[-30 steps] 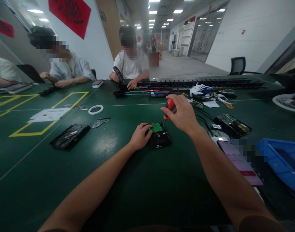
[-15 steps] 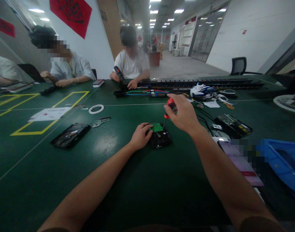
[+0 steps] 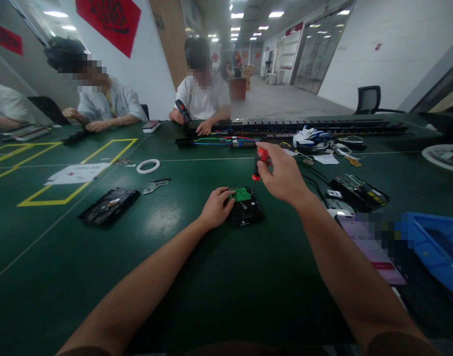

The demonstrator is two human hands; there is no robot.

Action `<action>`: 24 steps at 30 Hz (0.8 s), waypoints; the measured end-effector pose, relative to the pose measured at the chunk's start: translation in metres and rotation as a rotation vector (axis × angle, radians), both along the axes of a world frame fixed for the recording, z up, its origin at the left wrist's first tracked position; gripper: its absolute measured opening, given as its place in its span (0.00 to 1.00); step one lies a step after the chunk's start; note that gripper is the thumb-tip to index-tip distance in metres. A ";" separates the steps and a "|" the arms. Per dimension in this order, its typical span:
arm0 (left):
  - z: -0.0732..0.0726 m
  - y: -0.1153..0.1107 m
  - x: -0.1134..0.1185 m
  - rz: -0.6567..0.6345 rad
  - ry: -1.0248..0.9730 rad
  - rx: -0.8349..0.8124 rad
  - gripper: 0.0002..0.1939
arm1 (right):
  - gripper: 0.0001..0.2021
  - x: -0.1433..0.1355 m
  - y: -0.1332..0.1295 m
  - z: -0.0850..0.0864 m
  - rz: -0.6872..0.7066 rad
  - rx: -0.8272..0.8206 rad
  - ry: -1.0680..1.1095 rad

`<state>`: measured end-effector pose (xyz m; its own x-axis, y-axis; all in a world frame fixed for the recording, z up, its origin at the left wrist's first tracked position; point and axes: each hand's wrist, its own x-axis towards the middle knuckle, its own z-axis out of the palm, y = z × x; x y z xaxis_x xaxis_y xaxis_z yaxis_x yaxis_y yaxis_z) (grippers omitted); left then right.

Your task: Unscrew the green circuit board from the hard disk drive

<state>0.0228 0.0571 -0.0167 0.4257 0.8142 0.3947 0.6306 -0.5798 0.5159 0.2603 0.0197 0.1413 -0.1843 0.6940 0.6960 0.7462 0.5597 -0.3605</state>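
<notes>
A black hard drive (image 3: 246, 213) with a green circuit board (image 3: 242, 194) lies on the green table in front of me. My left hand (image 3: 218, 206) rests at its left side, fingers apart, fingertips touching the edge of the board. In my right hand (image 3: 280, 170) is a red and black screwdriver (image 3: 261, 160), held upright by the handle. Its shaft points down, and the tip meets the drive near the board's right edge. The palm side of my right hand is hidden.
Another black drive (image 3: 109, 205), a loose circuit board (image 3: 156, 185) and a white tape ring (image 3: 148, 166) lie left. On the right are an opened drive (image 3: 359, 192), cables, a phone (image 3: 370, 247) and a blue bin (image 3: 439, 247). Two people work across the table.
The fingers of my right hand have shifted around the screwdriver handle, so more of the handle shows. My left hand and the hard drive have stayed in place.
</notes>
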 end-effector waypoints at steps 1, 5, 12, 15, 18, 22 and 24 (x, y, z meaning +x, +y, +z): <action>0.000 0.000 0.000 0.001 0.000 0.000 0.18 | 0.22 0.000 0.001 -0.001 0.000 -0.003 0.021; -0.002 0.002 -0.001 0.001 0.000 -0.003 0.18 | 0.17 0.002 0.006 -0.008 -0.061 -0.018 0.116; -0.003 0.003 -0.001 -0.012 0.003 -0.003 0.18 | 0.19 0.006 0.010 -0.009 0.045 -0.043 0.129; -0.002 0.002 -0.001 -0.012 -0.002 0.000 0.18 | 0.16 0.004 0.009 -0.009 -0.024 -0.051 0.150; -0.002 0.002 -0.001 -0.009 -0.003 -0.001 0.18 | 0.15 0.004 0.009 -0.011 -0.093 -0.039 0.177; -0.002 0.002 -0.002 -0.013 0.005 -0.008 0.18 | 0.16 0.005 0.011 -0.013 -0.067 -0.044 0.237; -0.002 0.002 -0.002 -0.015 0.004 -0.007 0.18 | 0.16 0.007 0.013 -0.014 -0.058 -0.035 0.245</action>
